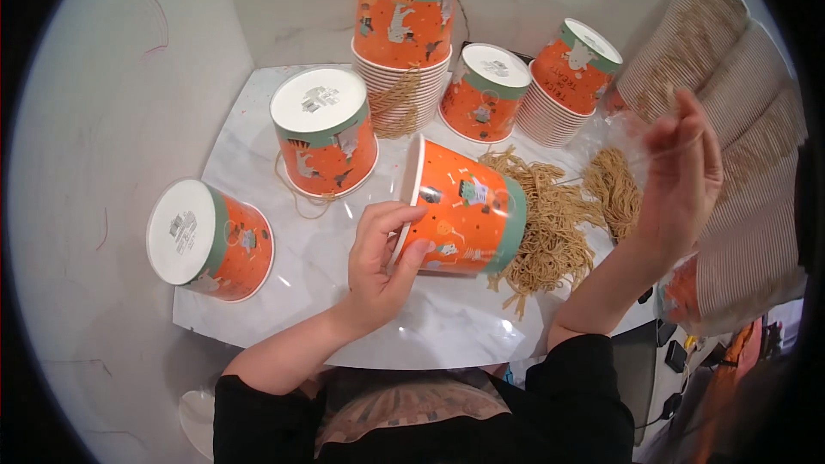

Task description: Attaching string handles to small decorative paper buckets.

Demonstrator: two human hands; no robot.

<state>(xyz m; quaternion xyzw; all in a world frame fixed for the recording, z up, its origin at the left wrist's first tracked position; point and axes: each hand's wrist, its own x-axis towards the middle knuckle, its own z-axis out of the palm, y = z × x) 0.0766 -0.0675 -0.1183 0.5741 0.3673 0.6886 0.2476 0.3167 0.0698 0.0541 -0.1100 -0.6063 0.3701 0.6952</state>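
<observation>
An orange paper bucket (468,202) with a green base band and Halloween figures lies tilted on its side above the table. My left hand (387,262) grips it by the rim, with the thumb on the outer wall and some fingers hidden behind the rim. At the right my right hand (683,172) is raised and blurred. From its fingers a thin, smeared strand of cord (601,172) runs back toward the bucket's base. Beside the base lies a loose heap of tan cords (550,236), with a second bundle of cords (614,189) in clear plastic to its right.
Upside-down single buckets (331,142) (236,241) stand on the marbled table (301,314) at the left. Two nested stacks (408,26) (576,77) and another bucket (485,94) are at the back. Long wrapped bucket stacks (748,172) line the right side. Walls border the left and back.
</observation>
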